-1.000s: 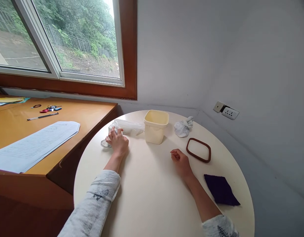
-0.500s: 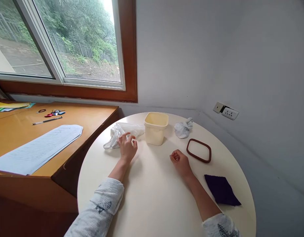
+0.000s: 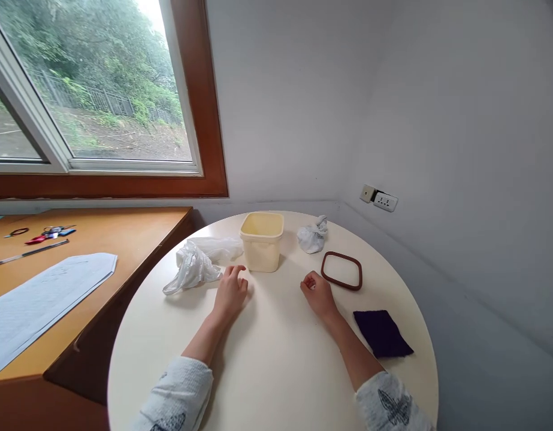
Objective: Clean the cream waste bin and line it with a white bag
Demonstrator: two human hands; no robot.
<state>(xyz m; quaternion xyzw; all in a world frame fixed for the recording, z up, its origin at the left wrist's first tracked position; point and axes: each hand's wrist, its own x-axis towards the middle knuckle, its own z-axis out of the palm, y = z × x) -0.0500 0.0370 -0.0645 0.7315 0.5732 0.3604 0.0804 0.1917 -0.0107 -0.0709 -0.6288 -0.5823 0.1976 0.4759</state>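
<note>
While the left hand (image 3: 230, 296) lies with fingers loosely bent and nothing seen in its grasp, the right hand (image 3: 319, 293) is curled into a loose fist; cannot tell whether it encloses anything small. Plastic bag (image 3: 194, 266) lies just beyond the left fingertips, left of the tub (image 3: 263, 251); brown frame (image 3: 360, 274) is near the right hand.

Risks: a sideways left knuckle could bump the tub, which looks light and tapers to a narrower base, so it may slide or tip. Bag's loose loop could snag a finger and drag the rest along. Right forearm, swung outward, could shift the cloth (image 3: 383, 333).

Materials: bag thin, crinkled, translucent film; tub smooth cream plastic, rounded corners, thick rim; frame a rounded rectangle, probably rubbery; cloth dark purple, flat, matte; knotted bundle (image 3: 311, 238) wrinkled, whitish. Tabletop (image 3: 280, 371) smooth, pale, round-edged.
</note>
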